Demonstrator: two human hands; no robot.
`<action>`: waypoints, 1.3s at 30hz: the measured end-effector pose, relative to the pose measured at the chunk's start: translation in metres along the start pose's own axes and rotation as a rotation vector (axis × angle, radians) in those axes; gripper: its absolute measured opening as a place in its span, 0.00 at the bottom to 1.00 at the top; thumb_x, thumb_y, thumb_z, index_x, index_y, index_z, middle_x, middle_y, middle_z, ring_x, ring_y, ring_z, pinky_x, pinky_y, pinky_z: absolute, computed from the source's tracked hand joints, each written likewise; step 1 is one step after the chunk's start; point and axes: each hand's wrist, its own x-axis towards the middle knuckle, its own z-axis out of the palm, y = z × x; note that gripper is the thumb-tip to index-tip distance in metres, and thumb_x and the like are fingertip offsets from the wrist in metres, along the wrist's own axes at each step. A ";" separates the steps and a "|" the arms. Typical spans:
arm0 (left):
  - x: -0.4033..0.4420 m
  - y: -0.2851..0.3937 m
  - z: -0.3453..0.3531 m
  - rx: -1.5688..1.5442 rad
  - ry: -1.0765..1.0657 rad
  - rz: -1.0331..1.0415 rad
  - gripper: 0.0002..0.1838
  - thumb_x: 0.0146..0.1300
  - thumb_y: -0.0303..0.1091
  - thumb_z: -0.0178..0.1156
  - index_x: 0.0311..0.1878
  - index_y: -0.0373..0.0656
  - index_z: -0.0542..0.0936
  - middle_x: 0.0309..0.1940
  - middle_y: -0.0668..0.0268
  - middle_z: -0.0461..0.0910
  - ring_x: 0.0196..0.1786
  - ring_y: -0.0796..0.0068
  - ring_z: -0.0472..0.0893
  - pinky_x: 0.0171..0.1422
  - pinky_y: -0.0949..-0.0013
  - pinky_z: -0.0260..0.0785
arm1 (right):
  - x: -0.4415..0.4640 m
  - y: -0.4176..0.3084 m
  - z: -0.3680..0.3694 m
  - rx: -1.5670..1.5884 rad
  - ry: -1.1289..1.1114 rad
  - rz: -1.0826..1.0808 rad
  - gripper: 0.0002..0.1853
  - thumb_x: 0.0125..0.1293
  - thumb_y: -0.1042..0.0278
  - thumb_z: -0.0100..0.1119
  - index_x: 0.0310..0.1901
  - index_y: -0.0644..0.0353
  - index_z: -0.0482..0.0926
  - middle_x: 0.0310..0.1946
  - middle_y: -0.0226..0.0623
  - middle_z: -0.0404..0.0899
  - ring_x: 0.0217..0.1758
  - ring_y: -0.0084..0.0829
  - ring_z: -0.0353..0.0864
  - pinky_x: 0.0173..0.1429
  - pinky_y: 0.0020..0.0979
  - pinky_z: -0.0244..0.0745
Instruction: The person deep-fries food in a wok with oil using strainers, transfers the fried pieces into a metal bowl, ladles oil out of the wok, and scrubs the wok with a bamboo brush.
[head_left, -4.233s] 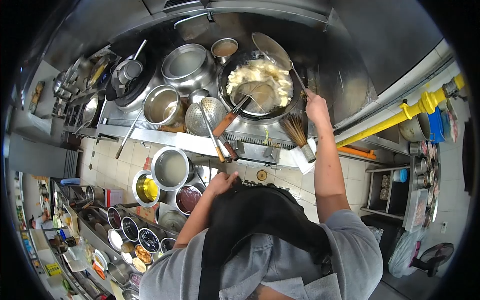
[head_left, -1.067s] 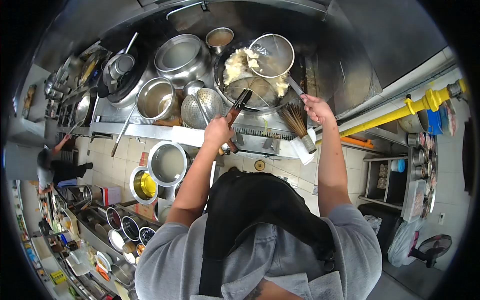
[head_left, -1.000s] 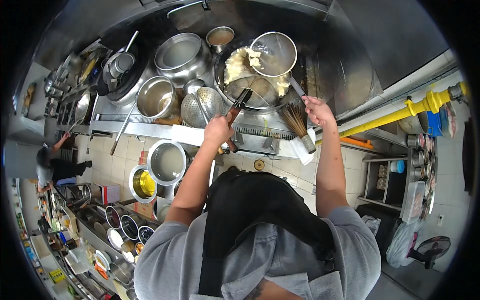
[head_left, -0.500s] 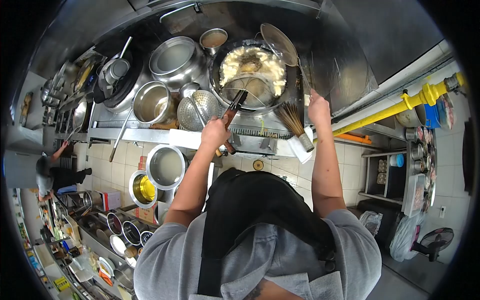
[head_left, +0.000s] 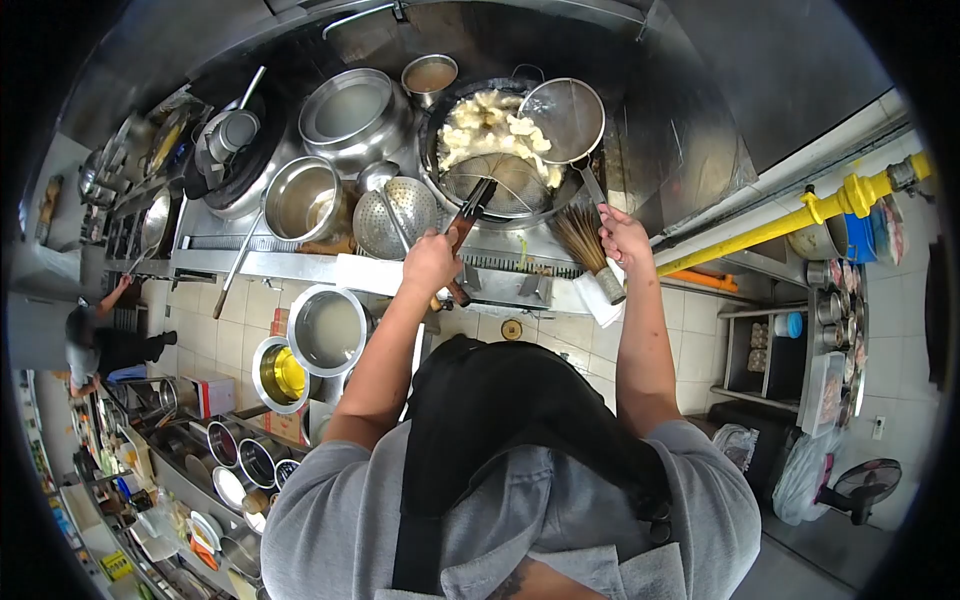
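Note:
My left hand point(head_left: 431, 264) is closed around the dark wooden handle of a wire skimmer point(head_left: 497, 183), whose round mesh lies in the near half of the wok point(head_left: 430, 165). Pale fried pieces point(head_left: 487, 125) float in the bubbling oil beyond it. My right hand point(head_left: 625, 240) grips the handle of a round fine-mesh strainer point(head_left: 566, 118), tilted over the wok's right side and partly overlapping the pieces. Near that hand, a bamboo brush point(head_left: 588, 245) leans at the stove edge. A ladle point(head_left: 377, 177) rests on a perforated scoop point(head_left: 393, 222), its handle running down beside my left hand.
Left of the wok stand a large metal pot point(head_left: 347, 108), a smaller pot point(head_left: 303, 200) and a small bowl of brown liquid point(head_left: 430, 76). Below the counter are a pot point(head_left: 329, 330) and a bowl of yellow oil point(head_left: 281, 374). A yellow pipe point(head_left: 790, 220) runs right. Another person point(head_left: 105, 335) stands far left.
My right hand has moved left and slightly down, swinging the strainer leftward and lower over the wok. The pieces in the oil have shifted. My left hand and its skimmer stay nearly still.

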 end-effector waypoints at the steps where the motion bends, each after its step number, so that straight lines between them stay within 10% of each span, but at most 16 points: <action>1: 0.000 -0.001 0.001 -0.004 0.009 0.005 0.26 0.54 0.35 0.68 0.58 0.42 0.79 0.47 0.45 0.81 0.50 0.45 0.84 0.56 0.52 0.78 | -0.003 -0.001 0.000 0.031 -0.017 0.000 0.20 0.76 0.73 0.51 0.67 0.55 0.70 0.24 0.29 0.69 0.12 0.17 0.58 0.12 0.24 0.49; 11: -0.001 0.001 -0.001 0.008 0.024 0.017 0.32 0.51 0.32 0.68 0.63 0.43 0.78 0.46 0.44 0.81 0.48 0.44 0.83 0.56 0.51 0.78 | -0.021 -0.009 0.016 -0.283 0.167 -0.132 0.20 0.76 0.70 0.53 0.67 0.52 0.75 0.19 0.27 0.69 0.10 0.16 0.58 0.12 0.26 0.50; 14: 0.001 -0.003 0.003 0.000 0.023 0.024 0.32 0.51 0.32 0.68 0.63 0.44 0.78 0.47 0.43 0.81 0.48 0.44 0.83 0.56 0.51 0.78 | -0.005 -0.002 0.008 -0.524 0.219 -0.241 0.18 0.74 0.71 0.54 0.64 0.52 0.79 0.25 0.39 0.82 0.16 0.30 0.76 0.21 0.33 0.70; 19: 0.000 -0.002 0.002 -0.008 0.016 -0.007 0.32 0.51 0.33 0.68 0.64 0.44 0.78 0.47 0.44 0.81 0.48 0.44 0.83 0.57 0.51 0.78 | -0.049 -0.034 0.035 -0.944 0.439 -0.603 0.17 0.71 0.70 0.56 0.60 0.54 0.82 0.47 0.56 0.83 0.52 0.56 0.83 0.57 0.42 0.77; 39: -0.001 -0.002 0.001 0.002 0.034 0.007 0.25 0.54 0.33 0.67 0.58 0.41 0.80 0.46 0.45 0.81 0.49 0.45 0.84 0.55 0.52 0.79 | -0.052 -0.018 0.074 -1.061 0.416 -0.663 0.19 0.70 0.72 0.52 0.62 0.54 0.79 0.43 0.61 0.82 0.49 0.59 0.82 0.52 0.48 0.79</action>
